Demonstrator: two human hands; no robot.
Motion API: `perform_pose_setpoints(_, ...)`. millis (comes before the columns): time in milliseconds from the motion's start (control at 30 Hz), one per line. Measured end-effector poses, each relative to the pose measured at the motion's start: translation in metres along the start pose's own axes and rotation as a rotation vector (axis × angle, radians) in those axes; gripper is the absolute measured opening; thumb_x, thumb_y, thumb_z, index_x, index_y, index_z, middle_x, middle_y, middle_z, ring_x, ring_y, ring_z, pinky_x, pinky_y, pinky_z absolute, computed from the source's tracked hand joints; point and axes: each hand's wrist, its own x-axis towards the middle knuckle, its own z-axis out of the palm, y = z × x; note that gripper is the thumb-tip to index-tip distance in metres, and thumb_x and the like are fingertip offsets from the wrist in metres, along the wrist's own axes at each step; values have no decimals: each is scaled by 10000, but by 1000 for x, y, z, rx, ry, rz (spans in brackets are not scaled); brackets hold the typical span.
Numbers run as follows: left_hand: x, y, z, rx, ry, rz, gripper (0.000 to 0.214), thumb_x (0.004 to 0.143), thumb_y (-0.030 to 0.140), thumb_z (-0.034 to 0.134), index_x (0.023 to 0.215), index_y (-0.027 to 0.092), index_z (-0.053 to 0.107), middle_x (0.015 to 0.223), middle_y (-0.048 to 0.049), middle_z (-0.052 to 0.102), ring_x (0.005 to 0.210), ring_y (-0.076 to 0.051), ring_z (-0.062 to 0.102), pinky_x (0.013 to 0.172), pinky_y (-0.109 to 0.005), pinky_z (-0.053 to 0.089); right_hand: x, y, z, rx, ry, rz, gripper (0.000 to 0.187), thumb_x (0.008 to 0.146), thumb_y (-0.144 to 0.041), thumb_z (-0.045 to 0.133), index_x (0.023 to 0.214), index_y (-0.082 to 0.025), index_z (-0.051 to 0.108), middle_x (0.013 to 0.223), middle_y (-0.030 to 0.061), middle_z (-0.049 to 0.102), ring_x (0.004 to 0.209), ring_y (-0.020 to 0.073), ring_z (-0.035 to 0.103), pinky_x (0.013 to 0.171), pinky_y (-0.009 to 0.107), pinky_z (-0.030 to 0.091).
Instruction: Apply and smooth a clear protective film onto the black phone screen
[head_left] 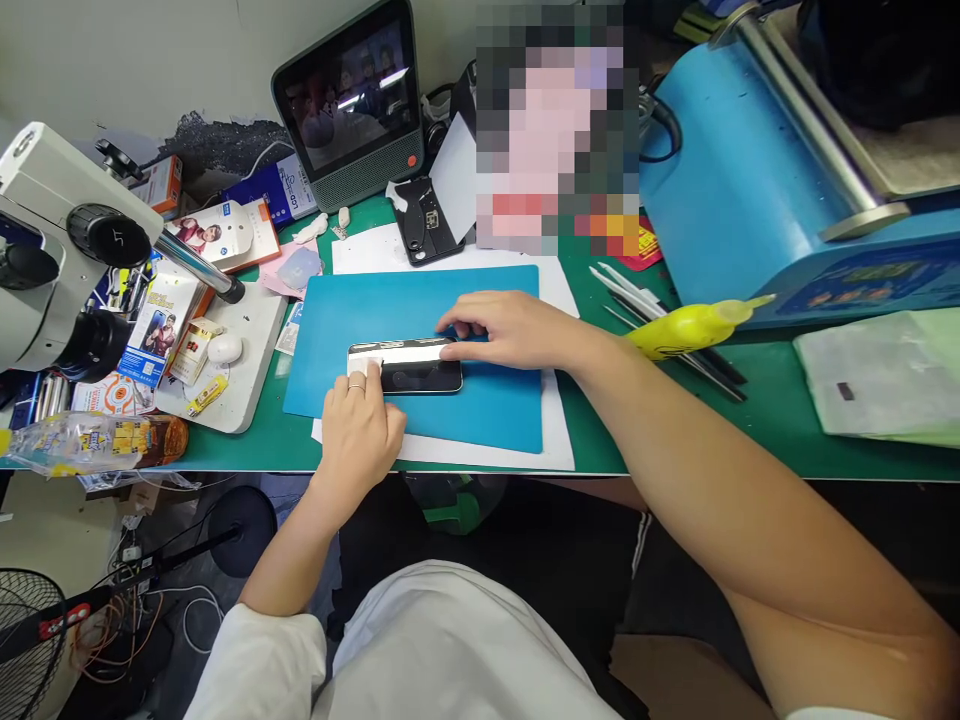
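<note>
A dark phone (420,376) lies flat on a blue mat (480,410), with a shiny film strip (401,352) along its far edge. My left hand (360,425) rests at the phone's left end, fingers curled and pressing on the film and phone. My right hand (502,328) reaches in from the right, fingertips pinched on the right end of the film at the phone's far corner.
A microscope (60,240) stands at left over a white tray (244,385) with small boxes. A small screen (349,100) sits behind; a second phone (426,222) lies near it. A yellow squeeze bottle (686,325), thin tools (652,300) and a blue roller machine (787,170) are at right.
</note>
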Motion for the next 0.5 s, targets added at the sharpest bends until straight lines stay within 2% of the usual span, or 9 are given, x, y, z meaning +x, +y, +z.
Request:
perform_pose_setpoints(100, -7, -3, 1, 26, 0, -9, 561, 1034, 148, 420, 1549, -16, 572, 1113, -204, 753, 956, -323, 644, 838, -422, 480, 0, -2, -1, -4, -1, 0, 589, 940, -722, 597, 1143, -206, 794, 996, 116, 720, 918, 307, 658, 791, 423, 467)
perform_pose_setpoints(233, -10, -8, 2, 16, 8, -9, 552, 1039, 159, 416, 1542, 1, 579, 1095, -195, 749, 948, -325, 636, 849, -434, 497, 1, -1, -1, -7, -6, 10, 592, 942, -728, 594, 1148, -209, 793, 1008, 120, 720, 925, 310, 660, 791, 424, 464)
perform_pose_setpoints(400, -1, -8, -2, -15, -22, -21, 535, 1052, 177, 402, 1537, 58, 595, 1093, -174, 748, 966, -323, 643, 859, -431, 523, 1, -1, -1, -15, -4, 9, 612, 939, -729, 587, 1162, -201, 799, 1006, 120, 722, 917, 309, 659, 780, 421, 459)
perform_pose_setpoints(500, 8, -3, -5, -19, -57, -36, 538, 1048, 160, 430, 1545, 44, 602, 1125, -177, 753, 1003, -317, 660, 881, -411, 524, 2, 0, 0, -11, 0, 7, 625, 932, -741, 582, 1159, -202, 802, 1001, 118, 720, 916, 306, 659, 780, 418, 459)
